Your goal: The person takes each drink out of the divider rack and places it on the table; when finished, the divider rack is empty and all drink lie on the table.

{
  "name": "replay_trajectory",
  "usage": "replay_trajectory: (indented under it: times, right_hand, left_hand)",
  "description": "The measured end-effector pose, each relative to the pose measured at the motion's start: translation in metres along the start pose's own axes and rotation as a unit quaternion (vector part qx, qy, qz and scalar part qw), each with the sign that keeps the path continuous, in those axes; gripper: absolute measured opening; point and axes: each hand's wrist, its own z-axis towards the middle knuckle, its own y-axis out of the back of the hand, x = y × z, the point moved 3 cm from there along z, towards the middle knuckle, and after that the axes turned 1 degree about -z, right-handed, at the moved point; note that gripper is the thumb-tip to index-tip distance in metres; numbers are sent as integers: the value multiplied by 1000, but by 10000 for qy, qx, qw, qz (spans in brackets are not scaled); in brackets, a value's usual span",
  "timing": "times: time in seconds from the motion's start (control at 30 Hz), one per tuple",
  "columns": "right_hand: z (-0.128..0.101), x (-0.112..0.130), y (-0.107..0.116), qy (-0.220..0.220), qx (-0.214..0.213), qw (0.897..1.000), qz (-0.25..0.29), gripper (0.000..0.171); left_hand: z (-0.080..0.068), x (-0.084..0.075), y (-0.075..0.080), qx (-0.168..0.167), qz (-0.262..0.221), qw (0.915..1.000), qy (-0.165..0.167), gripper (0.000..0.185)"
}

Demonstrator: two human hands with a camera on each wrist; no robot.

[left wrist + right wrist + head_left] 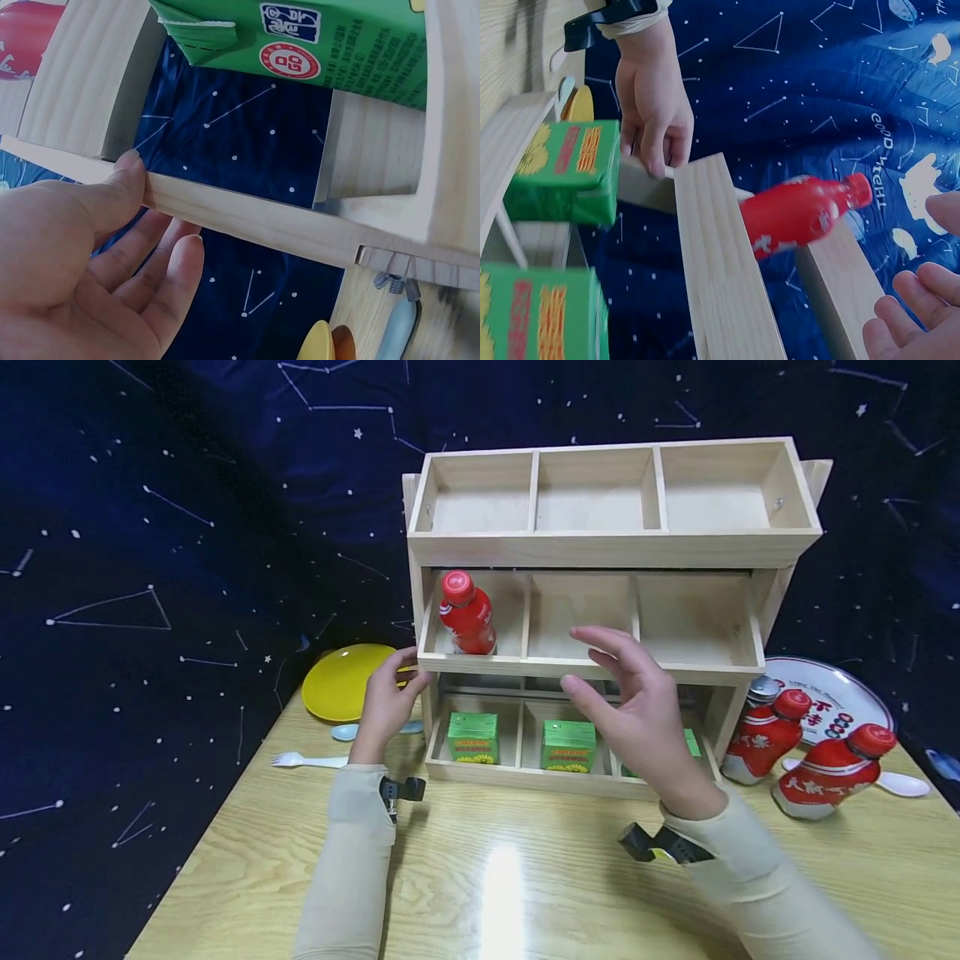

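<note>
A three-tier wooden rack stands on the table. A red bottle stands upright in the middle tier's left compartment; it also shows in the right wrist view as the red bottle. My left hand is at that tier's front left corner, thumb resting on the wooden rail, fingers relaxed below it. My right hand hovers open in front of the middle compartment, holding nothing. Green cartons sit in the bottom tier; a third is mostly hidden behind my right hand.
Two more red bottles stand right of the rack, before a printed plate and a white spoon. A yellow plate, a blue spoon and a white fork lie to the left.
</note>
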Motion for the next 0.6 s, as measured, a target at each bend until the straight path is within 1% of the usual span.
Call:
replay_trajectory:
  times: [0.1,0.27,0.47,0.6]
  right_hand:
    - [9,-6,-13,-41,48,9998,177,51]
    - [23,-9,-30,-108,183,9997,154,50]
    - [40,5,-48,-417,300,9986,-97,48]
    - [52,12,-60,-547,415,9973,-276,49]
  left_hand:
    - [1,-2,-2,10,-13,10000,-14,44]
    - [2,-1,-2,5,7,10000,-88,45]
    - [3,1,-1,27,14,9998,-204,44]
    - [2,3,-1,-41,-37,9997,-239,43]
